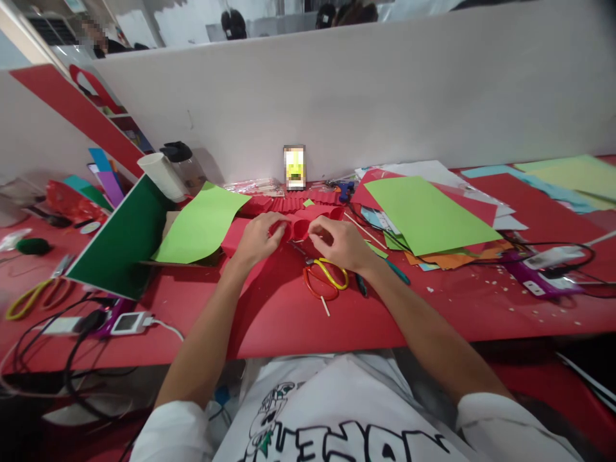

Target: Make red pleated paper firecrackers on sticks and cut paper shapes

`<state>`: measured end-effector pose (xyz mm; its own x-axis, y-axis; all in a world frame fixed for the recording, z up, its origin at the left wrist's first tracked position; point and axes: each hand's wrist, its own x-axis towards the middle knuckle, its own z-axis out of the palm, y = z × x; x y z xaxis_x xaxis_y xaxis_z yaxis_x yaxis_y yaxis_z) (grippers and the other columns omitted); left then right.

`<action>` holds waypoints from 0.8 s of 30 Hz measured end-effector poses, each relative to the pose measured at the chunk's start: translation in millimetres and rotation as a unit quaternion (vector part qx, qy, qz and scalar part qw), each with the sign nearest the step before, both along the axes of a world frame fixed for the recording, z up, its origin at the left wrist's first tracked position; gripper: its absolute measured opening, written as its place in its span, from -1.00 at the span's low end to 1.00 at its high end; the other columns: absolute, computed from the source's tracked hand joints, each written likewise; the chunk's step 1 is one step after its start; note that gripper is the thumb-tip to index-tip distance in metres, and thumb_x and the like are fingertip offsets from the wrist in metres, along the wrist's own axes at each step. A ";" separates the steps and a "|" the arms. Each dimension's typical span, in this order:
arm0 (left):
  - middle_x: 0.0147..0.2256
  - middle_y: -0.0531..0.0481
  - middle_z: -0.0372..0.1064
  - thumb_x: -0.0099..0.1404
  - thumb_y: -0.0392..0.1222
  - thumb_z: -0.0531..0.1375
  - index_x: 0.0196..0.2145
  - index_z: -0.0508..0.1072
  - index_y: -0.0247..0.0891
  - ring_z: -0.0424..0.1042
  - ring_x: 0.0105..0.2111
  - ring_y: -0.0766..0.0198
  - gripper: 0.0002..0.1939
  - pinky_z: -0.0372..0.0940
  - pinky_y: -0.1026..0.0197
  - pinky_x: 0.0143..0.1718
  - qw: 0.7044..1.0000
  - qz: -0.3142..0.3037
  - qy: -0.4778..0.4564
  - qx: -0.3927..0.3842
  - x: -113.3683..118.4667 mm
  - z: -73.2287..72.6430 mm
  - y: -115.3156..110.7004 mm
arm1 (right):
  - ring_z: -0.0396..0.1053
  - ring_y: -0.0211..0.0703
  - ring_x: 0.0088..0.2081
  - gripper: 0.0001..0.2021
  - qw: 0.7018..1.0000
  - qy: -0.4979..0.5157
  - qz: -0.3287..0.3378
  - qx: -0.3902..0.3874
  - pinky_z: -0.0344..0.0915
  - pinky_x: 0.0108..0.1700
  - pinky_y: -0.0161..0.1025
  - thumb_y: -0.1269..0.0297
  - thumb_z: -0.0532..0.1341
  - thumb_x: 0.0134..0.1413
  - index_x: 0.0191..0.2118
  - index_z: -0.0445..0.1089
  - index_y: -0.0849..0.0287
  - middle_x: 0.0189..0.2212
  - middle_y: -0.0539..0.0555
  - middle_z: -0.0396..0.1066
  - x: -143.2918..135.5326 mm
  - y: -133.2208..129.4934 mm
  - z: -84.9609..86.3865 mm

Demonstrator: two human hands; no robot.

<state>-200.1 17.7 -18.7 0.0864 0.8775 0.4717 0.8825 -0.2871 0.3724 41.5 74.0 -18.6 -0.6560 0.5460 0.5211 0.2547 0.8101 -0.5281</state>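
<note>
Between my two hands is a piece of red paper (301, 229) with curled, rounded folds. My left hand (261, 239) comes in from the left, its thumb and fingers closed on the paper's left part. On the other side my right hand (341, 241) pinches the right part with thumb and forefinger. Just below the paper lie scissors (342, 277) with yellow and orange-red handles, partly beside my right wrist. Pleated red paper (276, 204) lies behind the hands. A light green sheet (205, 221) is left of my left hand.
A lit phone (294, 168) leans against the white partition (337, 96). At right, a light green sheet (428, 215) tops a paper pile, near a purple power strip (532, 279). At left stand a dark green board (118, 240), a paper roll (161, 174) and a bottle (185, 167); cables hang there.
</note>
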 end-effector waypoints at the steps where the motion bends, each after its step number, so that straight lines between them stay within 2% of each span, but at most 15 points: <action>1: -0.04 -0.12 0.64 0.44 -0.19 0.10 -0.04 0.59 -0.18 0.58 -0.03 0.02 -0.72 0.42 -0.04 0.07 1.000 0.002 0.001 -0.001 -0.7 -0.3 0.3 | 0.54 -0.15 -0.27 -0.90 0.998 -0.032 0.045 -0.013 0.32 -0.15 -0.25 0.35 0.23 0.32 -0.13 0.50 0.13 -0.27 0.05 0.62 6.8 2.6 4.4; 3: -0.03 -0.13 0.64 0.45 -0.18 0.10 -0.02 0.59 -0.19 0.58 -0.01 0.02 -0.71 0.41 -0.04 0.10 1.000 0.004 0.002 -0.003 -1.9 -0.7 0.8 | 0.50 -0.19 -0.29 -0.90 0.974 -0.142 0.167 -0.055 0.29 -0.17 -0.28 0.32 0.28 0.30 -0.15 0.56 0.14 -0.27 0.03 0.61 17.3 8.6 10.3; 5: -0.02 -0.13 0.63 0.45 -0.17 0.10 -0.01 0.59 -0.20 0.58 0.01 0.01 -0.70 0.41 -0.04 0.12 1.000 0.006 -0.001 -0.004 -2.8 -1.0 1.1 | 0.46 -0.22 -0.31 -0.89 0.917 -0.260 0.284 -0.108 0.26 -0.22 -0.32 0.31 0.36 0.24 -0.15 0.61 0.15 -0.29 0.02 0.59 21.0 12.7 10.0; 7: -0.02 -0.13 0.63 0.46 -0.16 0.10 -0.01 0.59 -0.20 0.58 0.01 0.01 -0.70 0.41 -0.05 0.13 1.000 0.006 -0.002 -0.005 -3.5 -1.1 1.1 | 0.41 -0.26 -0.37 -0.86 0.859 -0.338 0.356 -0.145 0.21 -0.31 -0.35 0.29 0.43 0.18 -0.14 0.64 0.16 -0.35 -0.02 0.54 17.6 12.3 3.8; 9: -0.02 -0.14 0.63 0.46 -0.16 0.10 -0.02 0.59 -0.20 0.58 0.01 0.00 -0.70 0.41 -0.05 0.14 1.000 0.006 -0.004 -0.005 -3.9 -1.2 1.1 | 0.36 -0.29 -0.40 -0.83 0.828 -0.378 0.386 -0.149 0.15 -0.35 -0.36 0.28 0.47 0.14 -0.13 0.66 0.15 -0.40 -0.05 0.49 10.1 7.2 -4.3; 12: 0.00 -0.13 0.63 0.47 -0.16 0.10 -0.02 0.59 -0.19 0.58 0.02 0.01 -0.71 0.41 -0.04 0.14 1.000 0.006 -0.003 -0.004 -4.0 -1.7 1.5 | 0.34 -0.29 -0.38 -0.87 0.816 -0.415 0.383 -0.124 0.10 -0.35 -0.34 0.36 0.48 0.13 -0.17 0.66 0.13 -0.40 -0.07 0.51 -0.2 -4.5 -9.7; 16: -0.01 -0.12 0.64 0.46 -0.17 0.11 -0.01 0.59 -0.18 0.58 0.01 0.03 -0.71 0.42 -0.02 0.11 1.000 0.011 -0.002 -0.002 -3.7 -2.7 2.2 | 0.36 -0.26 -0.33 -0.97 0.812 -0.444 0.367 -0.097 0.07 -0.32 -0.31 0.42 0.43 0.19 -0.27 0.64 0.16 -0.37 -0.03 0.54 -4.9 -17.2 -3.7; 20: -0.02 -0.12 0.64 0.45 -0.16 0.11 -0.01 0.60 -0.19 0.58 0.00 0.02 -0.70 0.42 -0.03 0.11 1.000 0.008 -0.005 -0.005 -4.4 -2.7 2.2 | 0.36 -0.24 -0.30 -0.95 0.827 -0.435 0.351 -0.069 0.09 -0.30 -0.31 0.40 0.42 0.22 -0.30 0.61 0.19 -0.29 0.03 0.52 -4.6 -21.4 -2.4; 24: -0.03 -0.12 0.64 0.44 -0.17 0.11 -0.02 0.60 -0.17 0.59 -0.01 0.03 -0.70 0.43 -0.02 0.11 1.000 0.009 -0.006 -0.005 -5.8 -2.6 1.7 | 0.39 -0.24 -0.27 -0.92 0.848 -0.381 0.357 -0.096 0.18 -0.23 -0.32 0.43 0.35 0.29 -0.29 0.56 0.22 -0.22 0.08 0.53 -2.3 -18.3 -2.3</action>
<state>-205.9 19.4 -21.2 0.0656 0.8833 0.4642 0.8832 -0.2679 0.3850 39.2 55.7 -20.9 -0.9612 -0.1046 -0.2554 0.0622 0.8196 -0.5696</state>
